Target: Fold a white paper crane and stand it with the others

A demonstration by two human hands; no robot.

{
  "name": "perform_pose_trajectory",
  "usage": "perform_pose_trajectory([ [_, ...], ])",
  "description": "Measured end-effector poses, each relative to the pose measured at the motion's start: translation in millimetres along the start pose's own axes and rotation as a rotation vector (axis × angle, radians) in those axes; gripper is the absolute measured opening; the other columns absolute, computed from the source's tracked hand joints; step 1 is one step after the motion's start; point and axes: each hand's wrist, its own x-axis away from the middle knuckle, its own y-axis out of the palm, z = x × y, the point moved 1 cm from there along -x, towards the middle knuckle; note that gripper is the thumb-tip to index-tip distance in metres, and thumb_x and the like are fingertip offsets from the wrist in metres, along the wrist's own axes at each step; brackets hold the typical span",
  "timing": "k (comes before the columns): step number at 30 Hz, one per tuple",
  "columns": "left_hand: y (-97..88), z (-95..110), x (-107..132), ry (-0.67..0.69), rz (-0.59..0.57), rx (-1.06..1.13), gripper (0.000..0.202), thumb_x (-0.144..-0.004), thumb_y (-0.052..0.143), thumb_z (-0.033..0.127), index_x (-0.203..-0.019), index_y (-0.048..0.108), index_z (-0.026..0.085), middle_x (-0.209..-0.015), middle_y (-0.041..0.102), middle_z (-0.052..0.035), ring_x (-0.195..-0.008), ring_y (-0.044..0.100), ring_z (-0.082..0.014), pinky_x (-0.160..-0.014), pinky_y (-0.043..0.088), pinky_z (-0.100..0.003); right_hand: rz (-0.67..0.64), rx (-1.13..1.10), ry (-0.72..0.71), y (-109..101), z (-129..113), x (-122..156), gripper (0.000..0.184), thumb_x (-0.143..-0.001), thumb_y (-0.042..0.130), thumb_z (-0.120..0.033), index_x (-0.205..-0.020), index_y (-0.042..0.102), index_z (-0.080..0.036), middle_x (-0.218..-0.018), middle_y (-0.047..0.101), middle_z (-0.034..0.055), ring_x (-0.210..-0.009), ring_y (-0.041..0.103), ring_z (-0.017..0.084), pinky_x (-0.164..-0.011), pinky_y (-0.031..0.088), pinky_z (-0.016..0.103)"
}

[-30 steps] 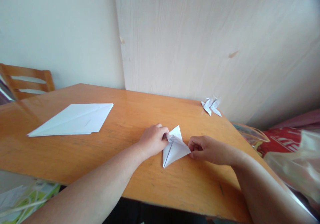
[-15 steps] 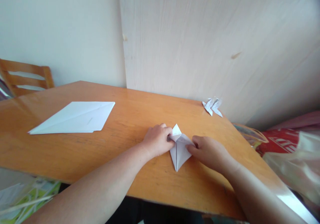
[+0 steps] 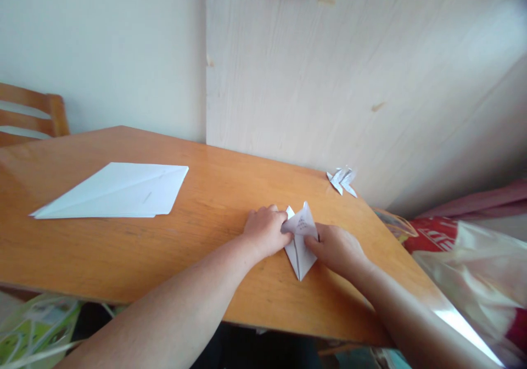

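A small folded paper (image 3: 301,256), white and diamond-shaped with a point toward me, is between my two hands over the table. My left hand (image 3: 268,230) grips its upper left edge, fingers closed with the thumb in front. On its right edge my right hand (image 3: 336,247) pinches the paper between thumb and curled fingers. An upper flap with faint grey printing stands raised between the hands. A second white tip shows behind that flap. The fingertips behind the paper are hidden.
White sheets (image 3: 119,192), creased, lie on the left of the wooden table (image 3: 214,193). Small folded paper pieces (image 3: 342,180) rest at the far right corner by the wall. Plastic bags (image 3: 473,264) stand beyond the right edge. A wooden chair (image 3: 33,113) is at far left.
The paper's upper flap has been lifted and opened, so its printed face now shows. Both hands stay on the paper. The whole view has shifted slightly.
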Motion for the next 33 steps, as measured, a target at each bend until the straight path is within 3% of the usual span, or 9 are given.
perform_pose_trajectory([
  [4,2.2,-0.6,-0.8,-0.003,0.005,0.015,0.025,-0.078,0.064,0.047,-0.088,0.068,0.025,-0.099,0.068,-0.0058,-0.092,0.065,-0.0278,-0.075,0.048,-0.04,-0.049,-0.215,-0.076,4.1,10.3,-7.6,0.026,-0.089,0.052,-0.035,-0.069,0.061,-0.02,-0.072,0.069,0.005,-0.067,0.06,0.019,-0.059,0.034,0.028],
  [11,3.3,-0.8,-2.0,-0.01,-0.002,0.026,0.027,-0.079,0.065,0.046,-0.096,0.066,0.025,-0.103,0.068,-0.0068,-0.097,0.065,-0.0295,-0.079,0.049,-0.042,-0.165,-0.542,-0.151,0.9,18.8,-10.7,0.046,-0.095,0.043,-0.052,-0.064,0.056,-0.021,-0.063,0.059,0.0018,-0.061,0.054,0.016,-0.059,0.04,0.029],
  [14,4.3,-0.6,-2.0,-0.013,0.005,0.029,0.028,-0.078,0.065,0.045,-0.099,0.063,0.025,-0.106,0.068,-0.0066,-0.099,0.064,-0.0296,-0.08,0.049,-0.043,-0.246,-0.668,-0.129,-7.2,17.0,-7.8,0.05,-0.098,0.034,-0.049,-0.067,0.062,-0.02,-0.063,0.062,0.004,-0.062,0.057,0.017,-0.062,0.043,0.029],
  [17,5.9,0.3,-1.8,-0.022,0.021,0.029,0.031,-0.078,0.066,0.042,-0.102,0.06,0.024,-0.11,0.068,-0.0072,-0.1,0.064,-0.0292,-0.082,0.048,-0.043,-0.324,-0.732,-0.091,-13.0,17.9,-6.2,0.043,-0.095,0.035,-0.042,-0.076,0.066,-0.019,-0.068,0.066,0.005,-0.064,0.059,0.017,-0.058,0.041,0.028],
  [24,4.4,3.6,1.0,-0.013,0.075,-0.009,0.04,-0.077,0.073,0.044,-0.105,0.055,0.021,-0.112,0.066,-0.01,-0.106,0.061,-0.0316,-0.088,0.044,-0.046,-0.323,-0.714,-0.09,-1.3,22.1,-12.1,0.013,-0.082,0.054,-0.029,-0.073,0.058,-0.02,-0.065,0.06,-0.0005,-0.062,0.054,0.014,-0.057,0.039,0.025],
  [28,-0.7,4.8,2.3,-0.011,0.089,-0.057,0.046,-0.073,0.079,0.049,-0.102,0.057,0.021,-0.112,0.067,-0.0107,-0.109,0.059,-0.0319,-0.088,0.044,-0.043,-0.281,-0.626,-0.105,4.7,16.2,-15.9,0.015,-0.083,0.056,-0.03,-0.071,0.055,-0.02,-0.063,0.057,-0.002,-0.06,0.052,0.013,-0.056,0.036,0.025],
  [33,-3.6,5.4,2.7,0.023,0.044,-0.054,0.037,-0.078,0.076,0.048,-0.097,0.059,0.022,-0.106,0.07,-0.0086,-0.106,0.062,-0.031,-0.086,0.043,-0.043,-0.174,-0.445,-0.122,7.1,11.1,-19.6,0.021,-0.083,0.057,-0.031,-0.066,0.05,-0.02,-0.06,0.051,-0.004,-0.058,0.046,0.012,-0.054,0.03,0.025],
])
